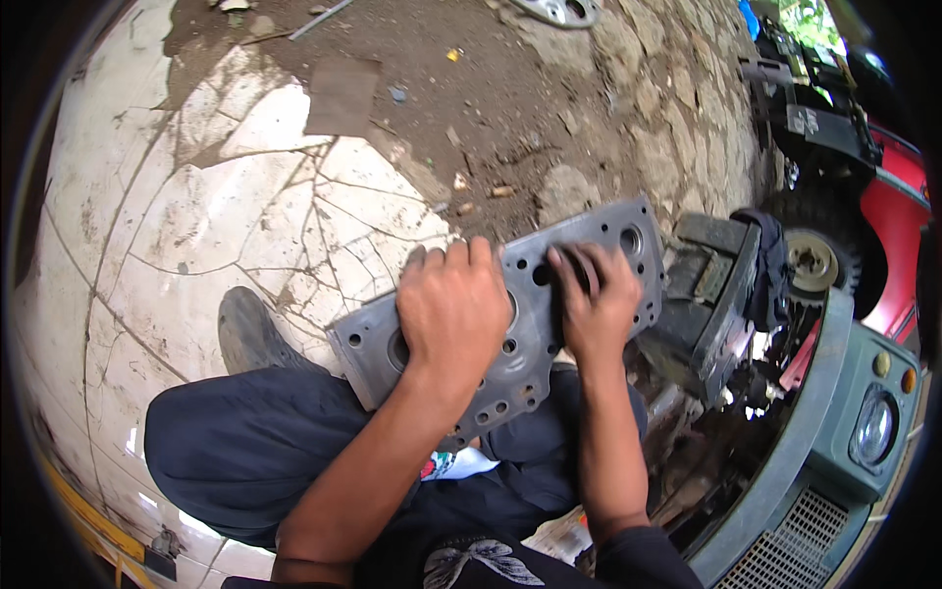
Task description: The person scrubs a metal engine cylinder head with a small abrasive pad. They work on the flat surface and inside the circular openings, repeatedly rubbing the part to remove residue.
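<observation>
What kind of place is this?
Probably a place where vehicles get fixed: there's a loose grey metal part, a green vehicle front with a headlight, and a big wheel.

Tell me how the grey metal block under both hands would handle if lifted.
The grey metal block looks thick and solid, so likely stiff and heavy for its size. Being long, it could tip if lifted by one end. Its flat, smooth-looking face may be slippery.

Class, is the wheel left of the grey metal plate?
No, the wheel stands to the right of the grey metal plate in the picture.
</observation>
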### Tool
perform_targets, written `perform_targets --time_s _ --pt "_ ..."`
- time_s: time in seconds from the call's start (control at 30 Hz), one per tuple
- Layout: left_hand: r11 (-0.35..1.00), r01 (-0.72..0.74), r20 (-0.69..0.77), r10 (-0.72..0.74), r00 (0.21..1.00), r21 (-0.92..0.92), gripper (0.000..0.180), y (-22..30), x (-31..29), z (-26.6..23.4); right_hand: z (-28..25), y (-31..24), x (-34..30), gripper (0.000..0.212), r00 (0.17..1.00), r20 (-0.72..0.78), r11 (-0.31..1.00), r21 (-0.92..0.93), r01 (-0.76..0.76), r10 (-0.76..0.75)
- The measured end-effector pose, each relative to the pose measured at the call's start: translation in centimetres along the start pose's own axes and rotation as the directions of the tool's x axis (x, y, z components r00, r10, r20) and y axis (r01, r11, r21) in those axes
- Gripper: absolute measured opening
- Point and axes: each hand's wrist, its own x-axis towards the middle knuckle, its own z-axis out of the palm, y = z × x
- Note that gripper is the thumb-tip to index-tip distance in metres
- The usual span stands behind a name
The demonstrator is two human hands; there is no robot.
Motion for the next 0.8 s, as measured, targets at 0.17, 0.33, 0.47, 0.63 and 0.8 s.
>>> perform_targets --time_s 0.17,0.33,0.47,0.63,0.8 --pt "1.0 0.01 0.004 -0.01 1.0 -0.004 0.021 -0.2 0.3 -0.4 0.3 -1.1 1.8 0.027 1.0 0.022 0.996 -0.094 0.002 0.0" --pt "1.0 0.007 -0.008 -0.007 1.0 0.002 0.025 0.0 0.2 0.0 0.0 -0.7 1.7 0.028 0.999 0.038 0.995 -0.103 0.0 0.004" --pt "1.0 0.013 0.009 -0.013 1.0 -0.011 0.025 -0.2 0.1 -0.3 1.4 -1.3 2.0 0.026 1.0 -0.013 0.998 -0.065 -0.016 0.016" --pt "1.0 0.016 -0.004 -0.016 1.0 0.003 0.024 0.0 0.2 -0.1 0.6 -0.4 1.3 0.027 0.998 0.029 0.998 -0.04 -0.054 0.055" --pt "0.999 0.042 0.015 -0.041 0.999 -0.027 0.024 -0.4 0.2 -0.2 0.4 -0.9 0.3 0.03 0.994 0.007 0.994 0.04 -0.106 0.106"
